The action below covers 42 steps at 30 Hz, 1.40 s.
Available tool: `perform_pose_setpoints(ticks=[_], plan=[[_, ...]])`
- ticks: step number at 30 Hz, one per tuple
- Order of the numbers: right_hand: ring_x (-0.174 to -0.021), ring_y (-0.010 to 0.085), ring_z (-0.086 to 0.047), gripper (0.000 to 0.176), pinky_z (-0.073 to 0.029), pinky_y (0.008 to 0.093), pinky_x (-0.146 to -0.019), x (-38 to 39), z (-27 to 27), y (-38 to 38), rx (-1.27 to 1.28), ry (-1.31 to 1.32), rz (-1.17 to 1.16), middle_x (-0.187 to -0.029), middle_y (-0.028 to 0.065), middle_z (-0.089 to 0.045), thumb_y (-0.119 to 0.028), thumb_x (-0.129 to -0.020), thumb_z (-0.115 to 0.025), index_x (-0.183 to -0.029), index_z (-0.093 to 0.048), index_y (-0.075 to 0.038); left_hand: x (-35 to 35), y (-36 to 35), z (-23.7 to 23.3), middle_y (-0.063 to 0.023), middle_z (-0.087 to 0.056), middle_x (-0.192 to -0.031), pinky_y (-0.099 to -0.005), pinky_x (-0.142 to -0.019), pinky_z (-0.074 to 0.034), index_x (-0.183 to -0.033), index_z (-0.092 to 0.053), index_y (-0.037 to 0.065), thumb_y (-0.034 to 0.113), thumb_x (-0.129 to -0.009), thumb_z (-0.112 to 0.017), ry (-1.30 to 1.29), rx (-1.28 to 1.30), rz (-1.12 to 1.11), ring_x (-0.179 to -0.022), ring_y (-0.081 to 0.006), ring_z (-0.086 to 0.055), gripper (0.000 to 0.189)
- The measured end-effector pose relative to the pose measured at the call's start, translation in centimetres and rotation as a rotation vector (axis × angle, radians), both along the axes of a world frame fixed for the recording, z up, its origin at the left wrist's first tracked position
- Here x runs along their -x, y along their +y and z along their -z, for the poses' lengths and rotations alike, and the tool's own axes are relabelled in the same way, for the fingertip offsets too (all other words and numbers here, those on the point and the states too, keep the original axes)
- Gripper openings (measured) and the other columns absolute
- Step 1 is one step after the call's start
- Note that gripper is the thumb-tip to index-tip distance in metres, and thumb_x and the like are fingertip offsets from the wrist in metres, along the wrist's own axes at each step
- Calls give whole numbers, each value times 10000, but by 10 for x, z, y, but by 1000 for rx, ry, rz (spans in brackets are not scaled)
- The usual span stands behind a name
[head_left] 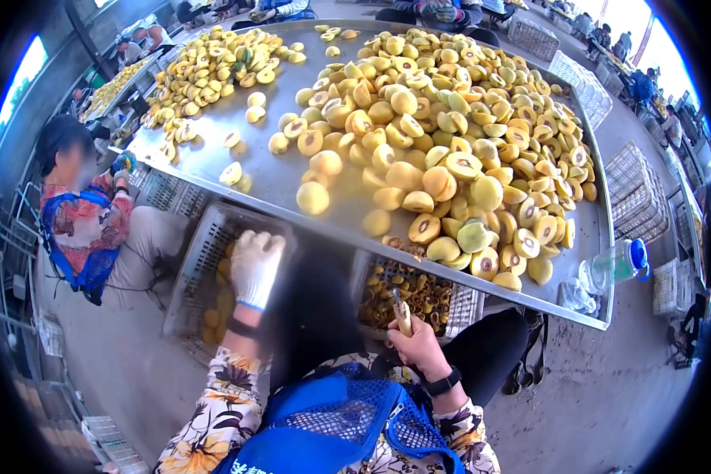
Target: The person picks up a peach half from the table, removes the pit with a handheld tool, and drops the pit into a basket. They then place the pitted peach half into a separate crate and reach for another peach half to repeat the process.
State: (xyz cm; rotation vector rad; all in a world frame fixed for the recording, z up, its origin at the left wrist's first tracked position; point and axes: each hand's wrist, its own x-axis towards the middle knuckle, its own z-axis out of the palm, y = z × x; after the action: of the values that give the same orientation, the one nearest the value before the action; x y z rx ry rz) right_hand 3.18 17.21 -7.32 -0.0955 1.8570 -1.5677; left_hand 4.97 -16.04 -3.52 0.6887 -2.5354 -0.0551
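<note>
My left hand [257, 265], in a white glove, is over the grey crate [183, 288] that holds yellow fruit pieces [218, 304]. Its fingers point down, and whether they hold anything is hidden. My right hand [419, 344] is bare and closed around the wooden handle of a small tool [404, 312], whose metal end points up. Beneath that tool a second crate [466, 308] holds dark pits and scraps [395, 288]. Halved yellow fruit [462, 166] lies heaped on the metal table [276, 197] in front of me.
A co-worker [83, 205] sits at the left by the table's edge. A clear jar with a blue lid [616, 266] and a plastic bag [577, 298] are at the right corner. Stacked crates [636, 189] stand beyond; more people work at the back.
</note>
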Motion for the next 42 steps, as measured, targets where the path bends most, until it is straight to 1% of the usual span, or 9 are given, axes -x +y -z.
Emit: perform_pose_setpoints(ticks=[6,10,17,18,20,22,34,37,42], plan=[[-521,74,-495,165,-415,221,-462,-2,12,-20,-111,153,-27,-688,9,-560,-129,-808,-606,-927,-561,-24,81,82,-62,-124,-640,-876,-434,-683,-494,-857,-626,114,371,-788,-586,-252,-130,412,-809,-324,-623,269],[-612,101,-543,185,-466,261,-557,-10,-8,-13,-132,142,-11,-726,29,-589,-141,-783,-622,-912,-576,-17,149,123,1,-188,-647,-830,-445,-692,-519,-917,-606,51,266,-763,-576,-462,-268,366,-789,-362,-640,266],[-597,102,-552,215,-456,267,-538,-6,-24,-3,-165,234,87,-690,51,-607,-135,-776,-608,-917,-566,22,136,116,-26,-173,-646,-766,-422,-623,-516,-871,-615,33,308,-772,-590,-115,-559,479,-756,-319,-640,293],[-578,189,-597,222,-458,314,-531,-6,-35,-4,-150,369,126,-678,114,-621,-149,-782,-612,-915,-554,20,125,113,-27,-151,-651,-778,-404,-578,-520,-875,-609,47,327,-810,-568,17,-664,525,-740,-303,-641,291],[-597,346,-605,231,-458,383,-540,3,-75,-19,-243,456,93,-666,199,-600,-174,-790,-625,-888,-532,12,93,100,-19,-94,-651,-830,-326,-496,-513,-962,-579,85,329,-900,-473,236,-1901,462,-713,-255,-642,274],[-653,438,-564,239,-451,441,-554,10,-68,-29,-257,580,57,-667,245,-565,-191,-799,-628,-857,-506,7,65,115,-47,-101,-643,-863,-276,-475,-501,-1078,-518,80,438,-937,-414,287,-2259,398,-637,-224,-631,399],[-662,444,-567,208,-448,479,-581,0,-75,-34,-255,593,-17,-657,258,-559,-70,-789,-567,-918,-437,28,40,159,-19,-40,-602,-822,-216,-643,-472,-1035,-584,27,491,-940,-403,346,-1824,430,-695,-80,-561,507],[-686,453,-566,216,-447,488,-599,-5,-82,-37,-303,566,-34,-673,274,-561,-47,-777,-549,-923,-421,48,38,161,-10,-71,-621,-966,-278,-708,-496,-1119,-535,-9,217,-935,-501,335,-1551,547,-786,-173,-590,293],[-712,466,-561,239,-449,497,-627,-10,-85,-40,-297,549,-99,-693,289,-563,-44,-763,-544,-929,-410,65,32,162,-27,-47,-597,-728,-205,-545,-466,-944,-612,18,460,-940,-433,314,-1719,409,-596,-97,-567,477]])
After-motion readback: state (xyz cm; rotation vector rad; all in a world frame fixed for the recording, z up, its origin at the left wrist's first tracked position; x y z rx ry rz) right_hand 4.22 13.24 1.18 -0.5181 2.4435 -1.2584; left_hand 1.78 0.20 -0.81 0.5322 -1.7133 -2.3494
